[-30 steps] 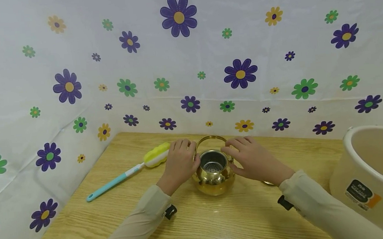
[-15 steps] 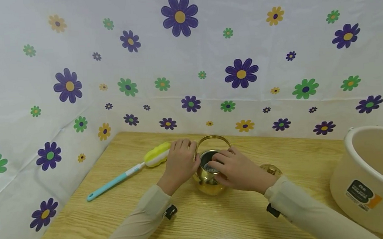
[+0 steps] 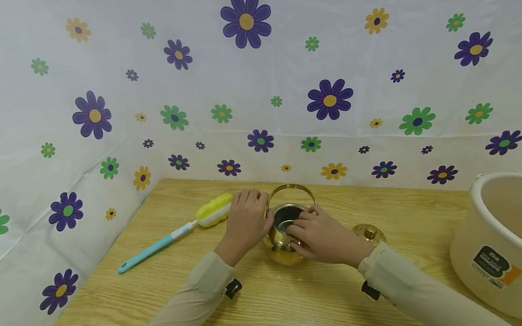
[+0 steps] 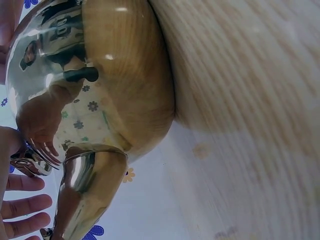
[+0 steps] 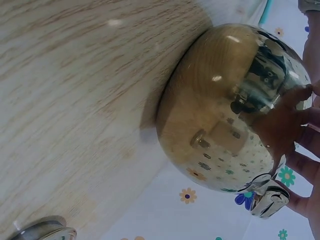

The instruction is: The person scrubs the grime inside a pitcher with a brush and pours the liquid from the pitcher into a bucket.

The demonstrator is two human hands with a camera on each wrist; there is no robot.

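A shiny gold teapot (image 3: 285,252) stands upright on the wooden table, its hoop handle (image 3: 292,186) raised. Inside its mouth sits a metal strainer (image 3: 283,224) with a perforated bottom. My left hand (image 3: 247,224) holds the handle's lower left end, thumb at the rim; in the left wrist view, the spout (image 4: 90,190) shows below the round body. My right hand (image 3: 322,234) curls over the right side of the mouth, fingertips inside at the strainer's edge and thumb at the near rim. The gold lid (image 3: 369,232) lies right of the teapot, partly behind the right wrist.
A bottle brush (image 3: 158,247) with a yellow sponge head and a blue handle lies at the left, its head close by the left hand. A large cream bucket (image 3: 499,247) stands at the right. Behind the table hangs a white flowered cloth (image 3: 255,82).
My right hand has moved left from the handle's right end to the mouth, fingers dipping in and then drawing back slightly to its right side. The lid has come into view. The left hand stays put.
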